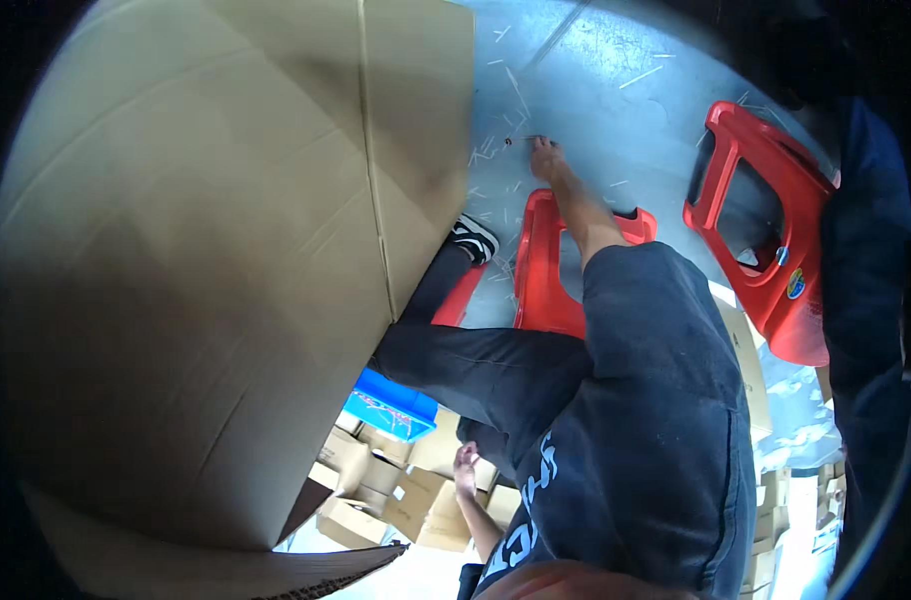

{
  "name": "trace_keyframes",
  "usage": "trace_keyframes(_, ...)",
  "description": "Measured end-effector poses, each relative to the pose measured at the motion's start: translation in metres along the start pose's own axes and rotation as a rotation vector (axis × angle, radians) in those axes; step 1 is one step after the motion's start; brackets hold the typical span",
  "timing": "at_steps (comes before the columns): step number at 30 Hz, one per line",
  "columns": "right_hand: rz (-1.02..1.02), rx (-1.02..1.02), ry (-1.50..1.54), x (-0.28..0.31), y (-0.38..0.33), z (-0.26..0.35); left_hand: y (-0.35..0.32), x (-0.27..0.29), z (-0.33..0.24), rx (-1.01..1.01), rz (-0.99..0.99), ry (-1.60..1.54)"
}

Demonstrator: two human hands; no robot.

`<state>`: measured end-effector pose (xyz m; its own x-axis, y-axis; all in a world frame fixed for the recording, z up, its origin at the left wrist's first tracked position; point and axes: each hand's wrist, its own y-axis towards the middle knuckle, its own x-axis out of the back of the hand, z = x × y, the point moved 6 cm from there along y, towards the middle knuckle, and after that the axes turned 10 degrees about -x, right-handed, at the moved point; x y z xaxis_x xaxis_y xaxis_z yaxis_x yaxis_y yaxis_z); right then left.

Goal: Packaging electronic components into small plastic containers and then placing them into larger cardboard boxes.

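Observation:
Neither my left hand nor my right hand shows in the head view. A large brown cardboard sheet or box side [206, 250] fills the left part of the picture, with a long crease down it. Whether I touch it is not visible. Much of the scene appears upside down. Another person in a dark shirt [656, 400] and dark trousers [486, 365] sits beside the cardboard. One of that person's hands [546, 158] hangs toward the floor. A second hand [466, 465] shows lower down; whose it is I cannot tell.
Red plastic stools [776, 230] [546, 260] stand on the grey floor [616, 110], which is littered with thin pale scraps. A blue bin [391, 405] and several cardboard boxes [411, 500] show lower down. Dark blue clothing [866, 270] fills the right edge.

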<state>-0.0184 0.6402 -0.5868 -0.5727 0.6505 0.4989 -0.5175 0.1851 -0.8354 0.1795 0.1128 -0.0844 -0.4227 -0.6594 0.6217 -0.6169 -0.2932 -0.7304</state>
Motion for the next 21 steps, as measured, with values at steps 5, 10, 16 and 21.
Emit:
trace_keyframes(5, -0.186, -0.058, 0.17, -0.012, 0.031, -0.001, -0.017, -0.009, -0.022, 0.084, 0.093, -0.115)
trace_keyframes(10, -0.252, 0.056, 0.119, -0.016, 0.047, 0.017, -0.045, 0.006, -0.02, -0.148, 0.112, -0.272)
trace_keyframes(16, -0.239, 0.073, -0.024, -0.002, 0.044, 0.056, -0.044, 0.032, -0.009, 0.114, 0.037, -0.226)
trace_keyframes(21, -0.197, 0.055, -0.032, 0.001, 0.048, 0.04, -0.051, 0.05, 0.011, 0.134, -0.043, 0.041)
